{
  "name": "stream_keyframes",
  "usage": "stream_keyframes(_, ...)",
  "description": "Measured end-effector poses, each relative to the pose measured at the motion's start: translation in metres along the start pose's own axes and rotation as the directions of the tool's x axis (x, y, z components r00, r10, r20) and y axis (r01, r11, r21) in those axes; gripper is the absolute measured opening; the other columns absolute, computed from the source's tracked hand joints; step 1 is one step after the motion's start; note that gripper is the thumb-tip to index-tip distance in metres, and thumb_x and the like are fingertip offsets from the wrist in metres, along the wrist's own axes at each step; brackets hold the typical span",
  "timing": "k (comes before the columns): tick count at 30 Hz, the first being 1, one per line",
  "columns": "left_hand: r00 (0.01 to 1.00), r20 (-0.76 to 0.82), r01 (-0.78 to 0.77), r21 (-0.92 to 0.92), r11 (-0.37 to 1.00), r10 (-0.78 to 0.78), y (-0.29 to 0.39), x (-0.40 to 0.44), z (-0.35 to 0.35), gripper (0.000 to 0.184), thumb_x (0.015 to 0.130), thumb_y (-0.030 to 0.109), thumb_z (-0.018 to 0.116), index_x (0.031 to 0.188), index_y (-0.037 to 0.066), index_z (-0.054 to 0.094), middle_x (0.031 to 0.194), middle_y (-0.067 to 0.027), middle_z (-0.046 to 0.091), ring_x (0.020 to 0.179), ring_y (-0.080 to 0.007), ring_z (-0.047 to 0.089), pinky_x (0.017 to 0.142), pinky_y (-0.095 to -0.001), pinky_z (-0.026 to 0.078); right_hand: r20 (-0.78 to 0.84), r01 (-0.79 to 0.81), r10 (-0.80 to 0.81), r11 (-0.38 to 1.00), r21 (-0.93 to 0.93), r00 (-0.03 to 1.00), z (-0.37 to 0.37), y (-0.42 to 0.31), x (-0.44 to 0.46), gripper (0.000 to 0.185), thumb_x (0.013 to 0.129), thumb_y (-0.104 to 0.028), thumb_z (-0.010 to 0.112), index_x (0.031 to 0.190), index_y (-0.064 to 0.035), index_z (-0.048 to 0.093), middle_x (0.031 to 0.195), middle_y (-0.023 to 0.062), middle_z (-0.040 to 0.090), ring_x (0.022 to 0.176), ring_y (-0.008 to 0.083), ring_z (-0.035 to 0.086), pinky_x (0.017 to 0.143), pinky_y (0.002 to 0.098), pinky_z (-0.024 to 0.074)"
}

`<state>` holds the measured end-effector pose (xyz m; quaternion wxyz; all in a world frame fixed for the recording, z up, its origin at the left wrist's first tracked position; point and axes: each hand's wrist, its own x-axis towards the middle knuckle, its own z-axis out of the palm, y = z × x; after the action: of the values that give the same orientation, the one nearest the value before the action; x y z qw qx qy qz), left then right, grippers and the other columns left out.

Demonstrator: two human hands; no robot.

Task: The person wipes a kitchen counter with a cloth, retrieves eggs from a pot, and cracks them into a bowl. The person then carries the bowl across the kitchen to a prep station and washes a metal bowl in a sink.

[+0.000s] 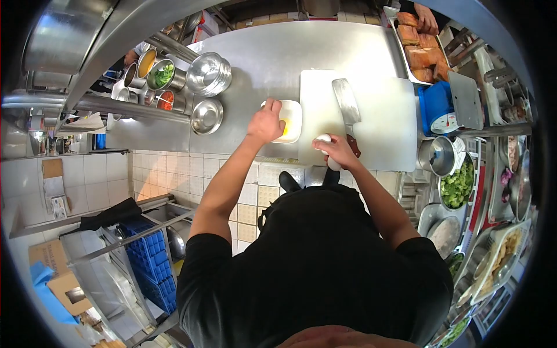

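Note:
My left hand (267,123) is over the left side of a small white dish (295,119), with its fingers curled down. What those fingers hold, if anything, is hidden beneath them. Yellow egg yolk (285,129) shows in the dish beside my thumb. My right hand (339,152) is closed around a white egg (323,139) near the front edge of the white cutting board (380,124). A second white, egg-like shape (333,165) shows at the lower side of that hand. Just beyond it lies a cleaver (347,101), its brown handle partly behind my right hand.
Stacked metal bowls (209,74) and a single metal bowl (206,116) stand left on the steel counter (255,52). Pots of chopped vegetables are farther left. At back right, another person's hand (426,20) touches a tray of browned slabs (422,57). A blue-sided scale (436,107) sits right of the board.

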<state>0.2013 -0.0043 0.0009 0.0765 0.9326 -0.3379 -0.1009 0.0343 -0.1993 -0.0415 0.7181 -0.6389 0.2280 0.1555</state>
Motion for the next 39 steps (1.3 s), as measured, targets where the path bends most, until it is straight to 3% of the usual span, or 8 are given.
stream_keyframes(12,0.995,-0.099,-0.035,-0.171,0.985,0.018,0.002,-0.005,0.026,0.040,0.079,0.019,0.060,0.113,0.005,0.046,0.112,-0.0167,0.050,0.092,-0.0385,0.059,0.074,-0.0458,0.052,0.010,-0.121,0.123,0.955,0.273,0.992,0.010,-0.007,0.003,0.032,0.087,-0.036,0.067,0.100,-0.0072,0.062,0.076,0.0012,0.058,0.049,0.0097,0.053,0.042,0.0273,0.0461)
stream_keyframes(15,0.910,-0.414,-0.154,-0.413,0.898,-0.034,-0.026,0.004,0.070,0.037,0.081,0.017,0.058,0.113,0.006,0.046,0.108,-0.0147,0.051,0.082,-0.0321,0.059,0.065,-0.0401,0.051,0.000,-0.122,0.128,0.940,0.318,0.992,0.015,-0.012,0.002,0.036,0.086,-0.040,0.067,0.097,-0.0059,0.060,0.076,0.0019,0.058,0.050,0.0109,0.053,0.041,0.0286,0.0445)
stream_keyframes(18,0.883,0.343,0.314,-0.939,-0.140,-0.322,-0.043,0.006,0.050,0.034,0.083,0.016,0.057,0.114,0.007,0.045,0.107,-0.0118,0.051,0.071,-0.0220,0.054,0.058,-0.0328,0.046,0.000,-0.130,0.142,0.906,0.402,0.990,0.021,-0.010,0.004,0.036,0.087,-0.040,0.066,0.098,-0.0057,0.059,0.077,0.0030,0.058,0.049,0.0118,0.053,0.041,0.0286,0.0445)
stream_keyframes(22,0.941,0.294,0.154,-0.810,-0.566,-0.166,-0.106,-0.003,0.034,0.029,0.084,0.012,0.053,0.112,0.009,0.046,0.083,-0.0051,0.052,0.062,-0.0142,0.047,0.054,-0.0278,0.041,-0.019,-0.111,0.134,0.887,0.448,0.991,0.033,-0.009,0.005,0.038,0.088,-0.042,0.064,0.099,-0.0056,0.058,0.077,0.0042,0.059,0.047,0.0126,0.053,0.039,0.0284,0.0450)
stream_keyframes(26,0.900,0.210,0.054,-0.924,-0.379,-0.383,-0.183,-0.029,-0.008,0.024,0.085,0.016,0.057,0.107,0.012,0.048,0.075,-0.0018,0.052,0.057,-0.0122,0.047,0.053,-0.0288,0.042,-0.015,-0.094,0.117,0.865,0.494,0.993,0.047,-0.011,0.004,0.039,0.089,-0.044,0.060,0.100,-0.0058,0.058,0.077,0.0041,0.059,0.046,0.0133,0.053,0.039,0.0288,0.0454)
stream_keyframes(29,0.738,0.093,0.271,-0.948,0.168,-0.668,-0.241,-0.037,-0.009,0.030,0.084,0.026,0.062,0.106,0.010,0.050,0.083,-0.0054,0.058,0.065,-0.0176,0.055,0.058,-0.0321,0.047,-0.045,-0.080,0.116,0.872,0.483,0.992,0.060,-0.014,0.001,0.040,0.091,-0.045,0.058,0.099,-0.0064,0.059,0.076,0.0038,0.059,0.046,0.0137,0.053,0.039,0.0288,0.0455)
stream_keyframes(34,0.794,-0.367,0.364,-0.352,0.862,-0.485,-0.298,-0.040,0.019,0.058,0.082,0.045,0.067,0.118,0.002,0.051,0.107,-0.0196,0.062,0.094,-0.0367,0.062,0.077,-0.0438,0.051,-0.043,-0.102,0.144,0.853,0.511,0.989,0.085,-0.017,-0.001,0.043,0.091,-0.049,0.056,0.100,-0.0065,0.058,0.075,0.0038,0.058,0.046,0.0140,0.053,0.039,0.0292,0.0455)
stream_keyframes(39,0.828,-0.313,0.272,-0.500,0.822,-0.465,-0.207,-0.066,-0.027,0.057,0.084,0.049,0.064,0.113,0.001,0.056,0.105,-0.0189,0.062,0.093,-0.0341,0.062,0.080,-0.0428,0.051,-0.130,-0.007,0.109,0.793,0.610,0.986,0.106,-0.025,0.009,0.045,0.091,-0.050,0.054,0.101,-0.0058,0.055,0.076,0.0052,0.056,0.047,0.0147,0.053,0.040,0.0300,0.0457)
